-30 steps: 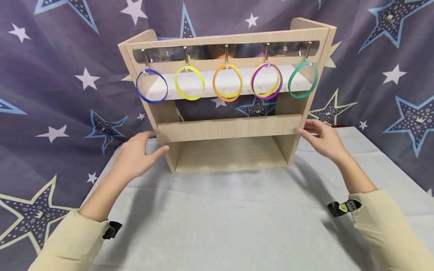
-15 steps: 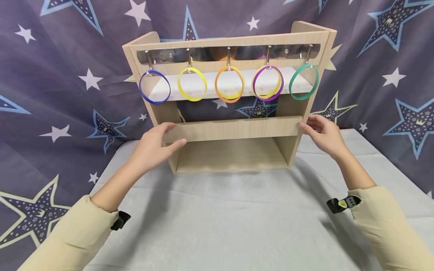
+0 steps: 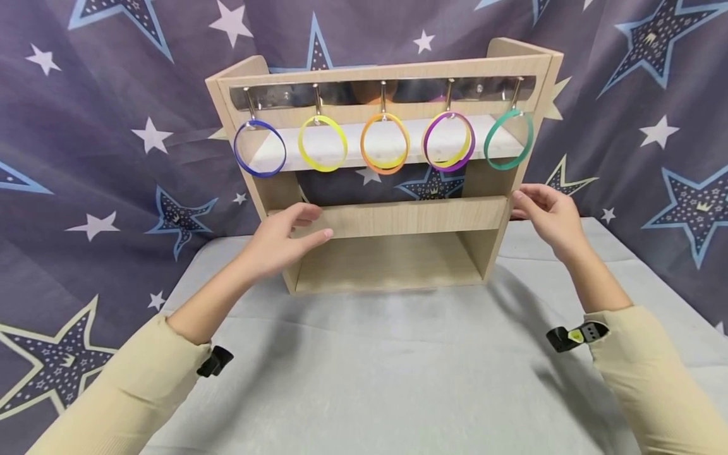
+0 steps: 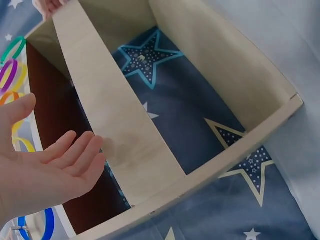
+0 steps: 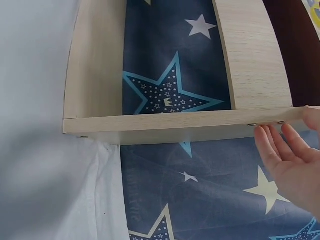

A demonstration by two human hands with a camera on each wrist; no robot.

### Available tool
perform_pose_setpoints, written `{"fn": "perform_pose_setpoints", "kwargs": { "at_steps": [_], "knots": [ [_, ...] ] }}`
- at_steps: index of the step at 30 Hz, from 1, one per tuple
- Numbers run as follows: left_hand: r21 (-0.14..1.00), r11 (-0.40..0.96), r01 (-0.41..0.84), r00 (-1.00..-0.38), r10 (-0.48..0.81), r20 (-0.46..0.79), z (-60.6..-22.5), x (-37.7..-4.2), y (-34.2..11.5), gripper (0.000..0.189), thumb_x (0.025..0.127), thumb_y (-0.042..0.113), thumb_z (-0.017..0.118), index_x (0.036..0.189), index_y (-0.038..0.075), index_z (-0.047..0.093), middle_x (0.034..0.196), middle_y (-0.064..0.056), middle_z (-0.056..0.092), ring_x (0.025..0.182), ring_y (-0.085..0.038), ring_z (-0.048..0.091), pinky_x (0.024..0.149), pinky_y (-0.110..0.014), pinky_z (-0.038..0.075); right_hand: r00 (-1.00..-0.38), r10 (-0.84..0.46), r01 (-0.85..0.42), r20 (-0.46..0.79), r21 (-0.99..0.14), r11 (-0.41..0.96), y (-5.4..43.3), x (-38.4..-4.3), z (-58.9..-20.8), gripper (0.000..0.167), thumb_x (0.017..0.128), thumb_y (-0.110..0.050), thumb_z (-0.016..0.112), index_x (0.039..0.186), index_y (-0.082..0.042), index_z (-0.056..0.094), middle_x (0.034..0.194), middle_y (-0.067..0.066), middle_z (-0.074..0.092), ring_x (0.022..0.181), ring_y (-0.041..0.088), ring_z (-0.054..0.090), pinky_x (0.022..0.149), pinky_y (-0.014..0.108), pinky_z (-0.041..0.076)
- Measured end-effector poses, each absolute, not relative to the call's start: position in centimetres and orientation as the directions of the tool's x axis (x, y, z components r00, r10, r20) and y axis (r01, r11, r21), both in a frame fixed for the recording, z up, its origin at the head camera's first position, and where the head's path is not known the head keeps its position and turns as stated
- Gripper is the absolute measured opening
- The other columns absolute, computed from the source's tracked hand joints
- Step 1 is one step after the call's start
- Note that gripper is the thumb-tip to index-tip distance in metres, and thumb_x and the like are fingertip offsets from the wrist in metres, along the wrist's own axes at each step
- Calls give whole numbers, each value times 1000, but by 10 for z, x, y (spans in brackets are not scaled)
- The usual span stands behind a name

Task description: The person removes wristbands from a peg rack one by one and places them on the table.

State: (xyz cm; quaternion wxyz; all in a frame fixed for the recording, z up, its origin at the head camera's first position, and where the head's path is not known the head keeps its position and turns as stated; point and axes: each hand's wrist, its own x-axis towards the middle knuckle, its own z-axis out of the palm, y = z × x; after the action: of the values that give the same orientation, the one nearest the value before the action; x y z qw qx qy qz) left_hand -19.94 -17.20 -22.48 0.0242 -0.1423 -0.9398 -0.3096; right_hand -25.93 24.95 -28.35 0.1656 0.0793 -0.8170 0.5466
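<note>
Wooden unit (image 3: 409, 217) set on desk (image 3: 370, 354), upper centre of frame; judged stiff, weighty, best gripped at side panels (image 3: 489, 180) (hung rings (image 3: 384, 170) may swing). Left hand (image 3: 279, 241): thumb spread from fingers, nothing held. Right hand (image 3: 554, 222): fingers laid against panel.

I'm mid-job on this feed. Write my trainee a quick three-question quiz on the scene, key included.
1. What colour is the leftmost ring in the head view?
2. True or false: the left hand is holding a ring.
3. Which part of the wooden shelf unit is the right hand at? a) its top; b) its side; c) its floor.

Key: 1. Blue. 2. False; it holds nothing. 3. b.
</note>
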Motion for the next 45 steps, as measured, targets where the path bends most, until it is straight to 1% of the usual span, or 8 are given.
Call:
{"fn": "perform_pose_setpoints", "kwargs": {
  "at_steps": [3, 7, 10, 15, 27, 34, 41, 45],
  "knots": [
    [587, 758, 285, -957, 262, 126, -222, -200, -168, 53, 93, 37, 59, 135, 7, 49, 140, -12, 54, 131, -31, 50, 112, -50, 42, -941, 44, -303, 336, -891, 338, 250, -262, -280, 39, 96, -29, 58, 121, 1, 56, 84, -29, 62, 76, -11, 64, 72, 5, 55],
    [614, 739, 277, -956, 274, 102, -221, -203, -163, 52, 93, 38, 59, 136, 9, 48, 139, -10, 54, 130, -29, 51, 111, -48, 43, -946, 17, -311, 323, -924, 220, 252, -264, -279, 16, 95, -23, 61, 108, -14, 61, 86, -24, 65, 79, -9, 64, 73, 7, 56],
    [633, 721, 283, -952, 293, 92, -221, -206, -158, 52, 93, 37, 59, 136, 9, 48, 139, -11, 54, 129, -29, 51, 111, -48, 43, -950, 3, -307, 313, -934, 182, 253, -265, -278, 9, 94, -20, 61, 103, -21, 60, 87, -22, 66, 80, -9, 64, 72, 6, 56],
    [658, 695, 291, -947, 309, 91, -221, -208, -150, 50, 93, 37, 60, 134, 10, 51, 136, -10, 57, 126, -27, 54, 109, -46, 46, -953, 9, -295, 303, -934, 204, 253, -266, -279, 9, 95, -20, 60, 104, -21, 58, 87, -23, 64, 81, -10, 63, 72, 5, 55],
    [763, 600, 242, -948, 313, 55, -221, -214, -129, 47, 93, 35, 60, 133, 10, 52, 133, -8, 58, 125, -24, 55, 108, -41, 47, -950, 4, -307, 311, -939, 154, 252, -266, -280, 9, 94, -19, 62, 102, -20, 59, 87, -21, 66, 80, -8, 64, 72, 6, 56],
    [811, 546, 211, -949, 312, 37, -226, -220, -121, 43, 94, 32, 60, 130, 9, 54, 131, -9, 60, 124, -23, 56, 106, -40, 49, -958, -6, -286, 287, -956, 63, 255, -265, -283, 9, 93, -17, 62, 102, -18, 59, 87, -17, 66, 81, -6, 65, 73, 8, 57],
    [857, 487, 171, -953, 301, 19, -231, -226, -113, 41, 94, 32, 60, 128, 10, 55, 130, -8, 61, 122, -22, 56, 104, -39, 50, -961, -15, -275, 274, -959, 72, 255, -264, -283, 10, 93, -19, 63, 102, -18, 60, 89, -17, 66, 83, -6, 64, 74, 7, 57],
    [881, 447, 156, -950, 313, 9, -232, -229, -107, 42, 94, 31, 60, 129, 9, 54, 130, -9, 60, 122, -22, 56, 102, -39, 52, -970, -13, -242, 242, -962, 124, 255, -264, -282, 13, 92, -25, 64, 104, -20, 60, 89, -20, 65, 83, -7, 64, 75, 7, 56]
  ]
}}
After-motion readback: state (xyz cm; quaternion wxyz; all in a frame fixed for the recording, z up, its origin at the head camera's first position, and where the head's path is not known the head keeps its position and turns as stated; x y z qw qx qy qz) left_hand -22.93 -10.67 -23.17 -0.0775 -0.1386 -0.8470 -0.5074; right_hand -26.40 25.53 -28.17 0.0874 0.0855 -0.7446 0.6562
